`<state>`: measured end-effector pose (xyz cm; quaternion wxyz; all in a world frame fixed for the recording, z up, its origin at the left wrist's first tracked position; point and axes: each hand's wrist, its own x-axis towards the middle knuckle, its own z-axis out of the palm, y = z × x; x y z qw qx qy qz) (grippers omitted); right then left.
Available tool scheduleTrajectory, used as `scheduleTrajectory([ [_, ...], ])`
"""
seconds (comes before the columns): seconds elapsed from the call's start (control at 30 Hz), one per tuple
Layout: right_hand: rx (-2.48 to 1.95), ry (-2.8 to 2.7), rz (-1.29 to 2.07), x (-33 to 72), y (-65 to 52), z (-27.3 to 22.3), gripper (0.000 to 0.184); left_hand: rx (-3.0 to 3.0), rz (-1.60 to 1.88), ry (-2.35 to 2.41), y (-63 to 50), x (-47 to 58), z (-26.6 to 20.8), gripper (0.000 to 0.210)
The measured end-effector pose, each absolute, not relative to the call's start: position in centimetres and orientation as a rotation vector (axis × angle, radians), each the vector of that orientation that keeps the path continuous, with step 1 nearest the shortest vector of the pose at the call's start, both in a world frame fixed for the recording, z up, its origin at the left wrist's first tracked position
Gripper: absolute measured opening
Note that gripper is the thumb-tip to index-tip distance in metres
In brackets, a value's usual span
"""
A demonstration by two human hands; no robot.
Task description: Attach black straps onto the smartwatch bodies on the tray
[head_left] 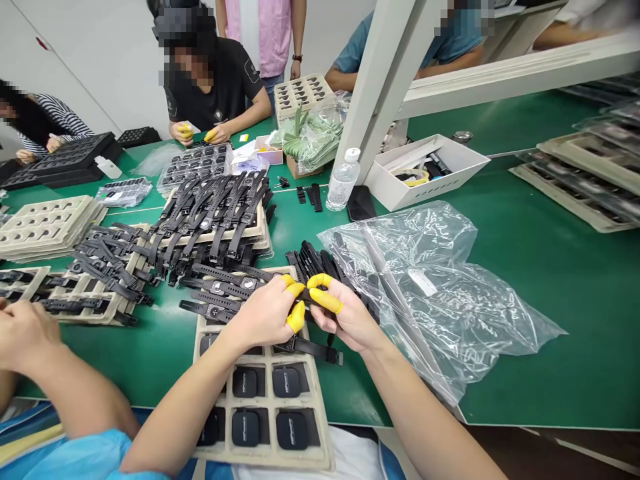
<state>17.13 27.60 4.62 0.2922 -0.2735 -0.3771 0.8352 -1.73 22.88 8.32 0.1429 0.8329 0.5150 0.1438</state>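
Above the tray's far part, my left hand [267, 312] and my right hand [347, 313] meet, both closed, with yellow finger cots on several fingertips. Between them they pinch a dark piece that looks like a black watch strap [311, 300], mostly covered by the fingers. Just below my left hand, another black strap [320, 349] reaches out to the right; its other end is hidden. The beige tray [320, 440] in front of me holds black square watch bodies [287, 383] in its near pockets. Strapped watches [220, 288] lie across its far left part.
Loose black straps [313, 260] lie beyond my hands, beside clear plastic bags [430, 287]. Stacked trays of strapped watches [215, 217] stand ahead left. Further back are a water bottle [344, 180], a white box [430, 172] and a white post [377, 87]. Co-workers sit left and opposite.
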Motion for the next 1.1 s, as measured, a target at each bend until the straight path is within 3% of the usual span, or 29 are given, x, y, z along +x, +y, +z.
scheduleTrajectory([
  [0.23, -0.708, -0.967, 2.167, 17.1, 27.3, 4.9, 0.042, 2.397, 0.596, 1.444, 22.7, -1.5, 8.3, 0.038],
  [0.43, -0.653, -0.954, 2.175, 16.8, 27.1, 4.9, 0.041, 2.413, 0.514, 1.536, 22.8, -1.1, 8.1, 0.026],
  [0.67, -0.544, -0.816, 2.192, 16.7, 27.0, 5.0, 0.042, 2.301, 0.796, 1.396, 22.9, -1.5, 7.7, 0.038],
  [1.1, -0.555, -0.987, 2.080, 16.6, 26.8, 5.2, 0.042, 2.141, 0.926, 1.283, 23.1, -1.5, 7.1, 0.036],
])
